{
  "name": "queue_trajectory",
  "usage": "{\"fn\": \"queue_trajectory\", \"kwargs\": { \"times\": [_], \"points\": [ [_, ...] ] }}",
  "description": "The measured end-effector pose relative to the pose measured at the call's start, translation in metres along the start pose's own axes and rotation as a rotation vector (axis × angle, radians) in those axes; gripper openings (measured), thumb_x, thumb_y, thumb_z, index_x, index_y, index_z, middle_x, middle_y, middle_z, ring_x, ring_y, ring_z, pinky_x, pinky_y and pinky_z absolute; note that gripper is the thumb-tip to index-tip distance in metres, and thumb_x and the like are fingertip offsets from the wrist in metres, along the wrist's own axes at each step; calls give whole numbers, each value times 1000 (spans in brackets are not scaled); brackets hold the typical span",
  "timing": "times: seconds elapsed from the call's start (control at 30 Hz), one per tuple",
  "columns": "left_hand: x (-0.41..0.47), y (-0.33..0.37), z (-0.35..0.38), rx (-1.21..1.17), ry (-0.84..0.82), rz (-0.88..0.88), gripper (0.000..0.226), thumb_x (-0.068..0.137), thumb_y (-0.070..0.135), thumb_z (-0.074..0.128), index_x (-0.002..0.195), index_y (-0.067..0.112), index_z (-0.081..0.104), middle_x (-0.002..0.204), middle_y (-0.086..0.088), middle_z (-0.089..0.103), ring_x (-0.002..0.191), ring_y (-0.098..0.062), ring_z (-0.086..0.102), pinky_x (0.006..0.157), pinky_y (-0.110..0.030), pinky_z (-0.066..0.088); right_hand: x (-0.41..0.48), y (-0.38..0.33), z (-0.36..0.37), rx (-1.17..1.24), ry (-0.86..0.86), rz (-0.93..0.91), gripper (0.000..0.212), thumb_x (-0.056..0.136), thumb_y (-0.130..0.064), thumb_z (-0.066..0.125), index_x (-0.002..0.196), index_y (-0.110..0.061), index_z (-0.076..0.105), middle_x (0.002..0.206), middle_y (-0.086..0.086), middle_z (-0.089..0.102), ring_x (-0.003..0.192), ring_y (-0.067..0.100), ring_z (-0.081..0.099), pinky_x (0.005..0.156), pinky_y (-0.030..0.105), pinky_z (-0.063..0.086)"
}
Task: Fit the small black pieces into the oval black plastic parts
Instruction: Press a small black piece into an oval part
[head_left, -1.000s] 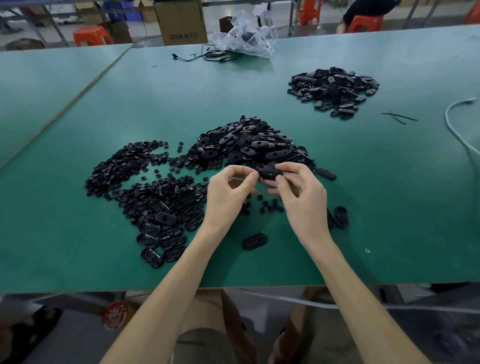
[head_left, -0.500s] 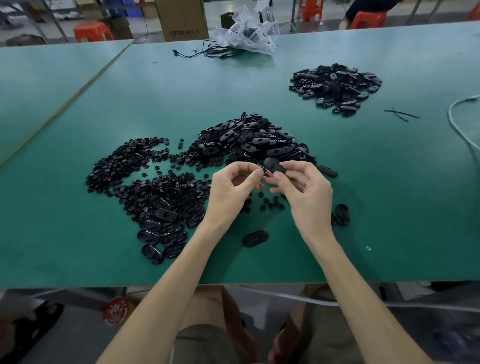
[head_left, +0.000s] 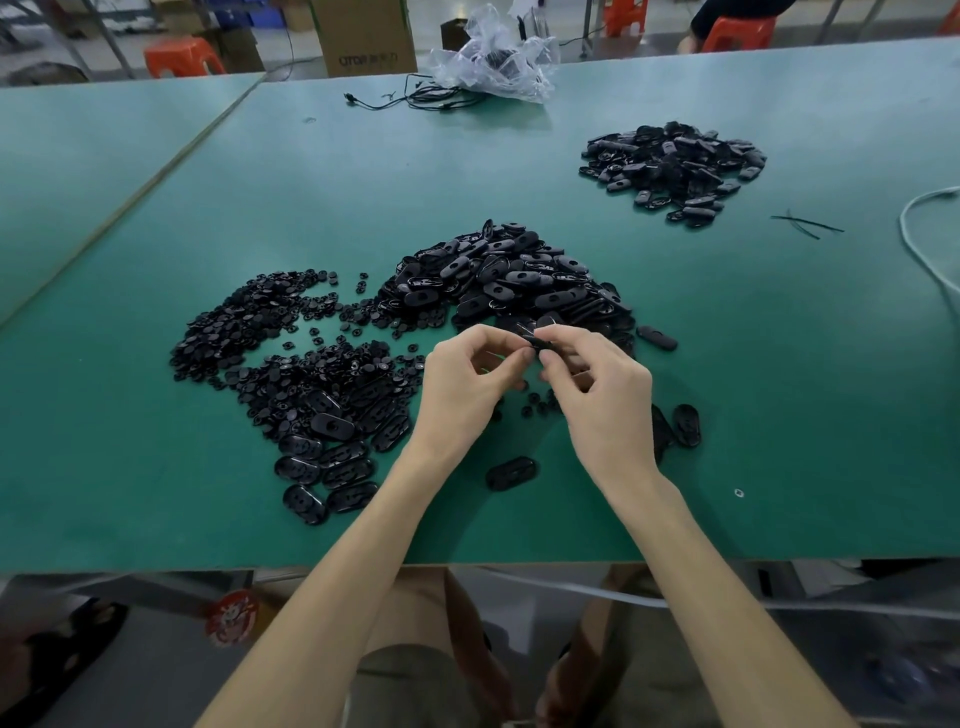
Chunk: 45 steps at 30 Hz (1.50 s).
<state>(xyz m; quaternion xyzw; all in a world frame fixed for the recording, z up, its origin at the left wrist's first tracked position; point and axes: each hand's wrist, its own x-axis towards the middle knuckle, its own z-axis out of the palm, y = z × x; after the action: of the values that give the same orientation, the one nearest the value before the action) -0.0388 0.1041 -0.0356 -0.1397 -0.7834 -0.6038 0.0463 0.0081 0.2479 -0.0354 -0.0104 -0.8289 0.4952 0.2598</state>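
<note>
Green table top (head_left: 156, 208), going from the left: small black pieces (head_left: 270, 332) are scattered toward the left side, with a few finished-looking ovals (head_left: 322, 467) lined up nearer the front edge. Mid-surface sits the big heap of oval black plastic parts (head_left: 509, 280). Just in front of it my left hand (head_left: 462, 384) and right hand (head_left: 602, 395) meet, both pinching one oval part (head_left: 535, 340) at the fingertips, held above the surface. Can't tell if a small piece is in it. Second pile (head_left: 675, 166) sits toward the far right corner, white cable (head_left: 914, 244) at the right edge.
</note>
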Motion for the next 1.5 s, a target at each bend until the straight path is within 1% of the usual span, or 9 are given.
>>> {"fn": "queue_trajectory", "kwargs": {
  "times": [0.2,0.4,0.53,0.63,0.77,0.93,1.33,1.43,1.5],
  "points": [
    [-1,1,0,14,19,-14,4,92,17,79,95,14,78,83,5,78,75,-14,73,75,-31,61,-1,0,0,-15,-25,-13,23,99,-7,69,118,-18,75,106,-9,72,86,5,71,82,15,55],
    [-2,4,-1,21,49,-3,8,90,17,81,88,18,74,82,6,76,76,-15,71,70,-24,56,-1,-1,-1,36,-73,14,19,98,-3,68,112,-15,70,95,-11,72,76,2,73,75,11,54],
    [-1,4,-2,-4,96,-16,17,85,19,85,90,16,69,87,6,74,81,-15,70,75,-33,58,-3,-1,-1,53,-82,-5,17,98,-2,68,109,-15,66,95,-12,72,77,3,73,77,15,56],
    [0,5,-4,-64,70,-31,23,88,21,82,106,15,69,102,4,75,89,-12,72,76,-32,57,-4,-3,-3,115,-67,-16,18,98,-2,68,110,-16,66,96,-16,73,81,5,74,78,14,55],
    [-1,6,-3,-176,-40,-5,17,95,16,74,109,7,70,90,-6,78,77,-16,74,61,-23,52,-3,-5,-4,158,-28,-9,18,97,-3,70,108,-16,66,95,-16,73,87,3,73,80,14,54],
    [-2,6,-1,-187,-30,53,10,93,8,76,100,8,69,98,-7,78,91,-17,74,77,-23,55,-1,-5,-4,85,37,-34,7,96,-8,74,102,-11,72,97,-6,70,89,-2,65,76,7,45],
    [0,6,-5,-217,-57,52,32,96,5,71,124,21,74,88,3,73,73,-8,66,73,-17,54,0,-2,-1,80,0,12,2,100,-22,71,101,-21,70,96,-10,70,89,8,66,76,13,49],
    [0,7,-3,-180,-111,68,36,96,0,69,125,22,72,98,-11,74,78,-6,64,72,-18,55,1,-3,-1,132,26,42,7,101,-23,69,107,-26,67,97,-12,70,91,6,67,76,12,50],
    [1,6,-2,-145,-122,39,36,94,3,72,126,20,72,96,1,75,84,-4,65,76,-20,54,1,-2,-2,132,20,48,9,101,-18,69,108,-23,69,97,-13,71,91,5,68,78,12,51]
  ]
}}
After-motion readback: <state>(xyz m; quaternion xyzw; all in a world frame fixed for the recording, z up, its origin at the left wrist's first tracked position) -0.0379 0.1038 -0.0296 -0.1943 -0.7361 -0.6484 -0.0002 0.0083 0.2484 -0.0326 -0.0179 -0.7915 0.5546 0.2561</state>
